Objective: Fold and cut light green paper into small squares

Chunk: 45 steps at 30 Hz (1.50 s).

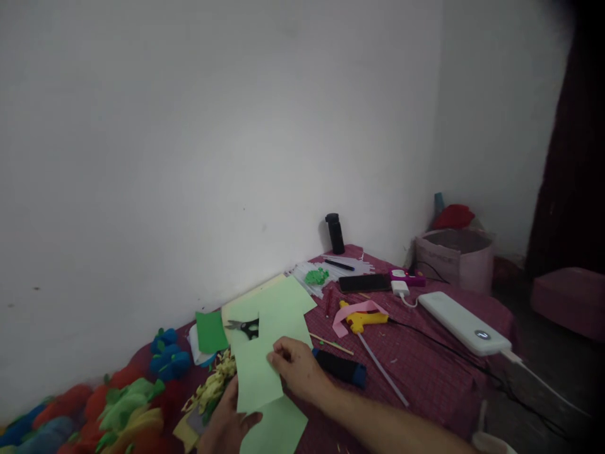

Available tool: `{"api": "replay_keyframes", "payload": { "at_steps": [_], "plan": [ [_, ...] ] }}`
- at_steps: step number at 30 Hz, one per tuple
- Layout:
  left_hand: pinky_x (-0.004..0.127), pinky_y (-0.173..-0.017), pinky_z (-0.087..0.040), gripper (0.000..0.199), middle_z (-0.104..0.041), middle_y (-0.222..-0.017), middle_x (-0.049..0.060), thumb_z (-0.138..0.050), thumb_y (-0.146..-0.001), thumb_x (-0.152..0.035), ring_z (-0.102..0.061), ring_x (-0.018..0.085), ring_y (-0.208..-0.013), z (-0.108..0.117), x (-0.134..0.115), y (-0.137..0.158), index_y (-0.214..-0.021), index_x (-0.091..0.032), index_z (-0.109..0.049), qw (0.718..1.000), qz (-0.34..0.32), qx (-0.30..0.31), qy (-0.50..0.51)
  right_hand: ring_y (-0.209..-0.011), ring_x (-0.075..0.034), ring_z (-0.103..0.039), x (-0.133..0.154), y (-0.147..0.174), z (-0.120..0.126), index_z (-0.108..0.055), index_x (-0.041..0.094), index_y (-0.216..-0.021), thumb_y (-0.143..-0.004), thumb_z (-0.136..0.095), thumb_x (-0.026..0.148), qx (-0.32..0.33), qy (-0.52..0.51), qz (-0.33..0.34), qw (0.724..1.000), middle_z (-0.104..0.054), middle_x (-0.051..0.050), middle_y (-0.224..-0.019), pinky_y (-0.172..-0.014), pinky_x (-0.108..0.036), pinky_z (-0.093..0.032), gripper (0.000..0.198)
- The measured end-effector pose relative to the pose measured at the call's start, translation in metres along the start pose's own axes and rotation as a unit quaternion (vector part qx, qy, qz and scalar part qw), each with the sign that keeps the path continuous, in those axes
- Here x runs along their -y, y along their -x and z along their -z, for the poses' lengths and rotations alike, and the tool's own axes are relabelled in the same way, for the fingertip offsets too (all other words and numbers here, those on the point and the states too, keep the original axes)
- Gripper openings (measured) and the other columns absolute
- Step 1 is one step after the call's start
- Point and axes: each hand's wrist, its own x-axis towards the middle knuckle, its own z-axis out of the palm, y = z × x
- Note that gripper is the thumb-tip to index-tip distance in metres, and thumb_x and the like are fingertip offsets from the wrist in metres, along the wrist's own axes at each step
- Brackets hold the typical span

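Observation:
A pale green paper sheet (258, 378) is held up in front of me between both hands. My right hand (297, 366) pinches its right edge between thumb and curled fingers. On the lower left, my left hand (229, 419) grips the paper, with its thumb near the bottom edge. A second pale green piece (276, 429) hangs below; whether it is joined to the first is unclear. Behind them, more pale green sheets (288, 296) lie on the table, and black-handled scissors (246, 326) rest there, partly covered by the held paper.
Colourful fabric shapes (127, 403) crowd the left. A yellow glue gun (363, 318) with a pink strip lies right of the paper on the maroon cloth (425, 353). A white power bank (466, 321), phone (363, 282), cables and a black bottle (335, 233) stand farther off.

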Motion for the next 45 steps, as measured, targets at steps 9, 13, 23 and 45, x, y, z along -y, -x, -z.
{"api": "replay_keyframes", "payload": {
  "at_steps": [9,13,23,45],
  "plan": [
    [0.031,-0.058,-0.049,0.037,-0.068,-0.071,0.008,-0.067,-0.055,-0.037,-0.063,0.024,-0.068,-0.025,-0.013,0.032,-0.082,-0.013,-0.063,0.993,-0.037,-0.066,0.088,-0.044,-0.007,-0.032,-0.001,0.001,-0.001,-0.051,0.015,-0.067,-0.07,-0.054,0.033,0.109,-0.077,-0.057,0.989,-0.038,0.007,-0.049,-0.042,-0.018,-0.024,0.019],
    [0.028,-0.055,-0.048,0.041,-0.067,-0.075,0.007,-0.053,-0.069,-0.049,-0.063,0.02,-0.065,-0.027,-0.021,0.036,-0.088,-0.014,-0.062,0.989,-0.022,-0.044,0.139,-0.047,-0.007,-0.032,-0.001,-0.001,0.0,-0.051,0.014,-0.064,-0.07,-0.055,0.032,0.101,-0.037,-0.032,0.994,-0.038,0.006,-0.051,-0.044,-0.019,-0.024,0.019],
    [0.022,-0.044,-0.04,0.042,-0.063,-0.058,0.003,-0.066,-0.063,-0.043,-0.055,0.014,-0.047,-0.016,-0.001,0.02,-0.088,-0.009,-0.063,0.995,-0.067,-0.034,0.071,-0.045,-0.006,-0.029,-0.003,0.001,0.0,-0.049,0.015,-0.063,-0.068,-0.058,0.042,0.169,-0.112,-0.065,0.977,-0.038,0.006,-0.05,-0.042,-0.019,-0.022,0.029],
    [0.021,-0.048,-0.041,0.014,-0.056,-0.058,0.001,-0.057,-0.068,-0.025,-0.05,0.011,-0.052,-0.017,-0.021,0.042,-0.073,-0.013,-0.062,0.984,-0.105,0.013,0.146,-0.041,-0.007,-0.041,0.008,-0.001,0.011,-0.06,0.016,-0.073,-0.072,-0.05,0.03,0.163,-0.176,-0.073,0.968,-0.047,0.004,-0.05,-0.041,-0.018,-0.031,0.017]
  ]
}}
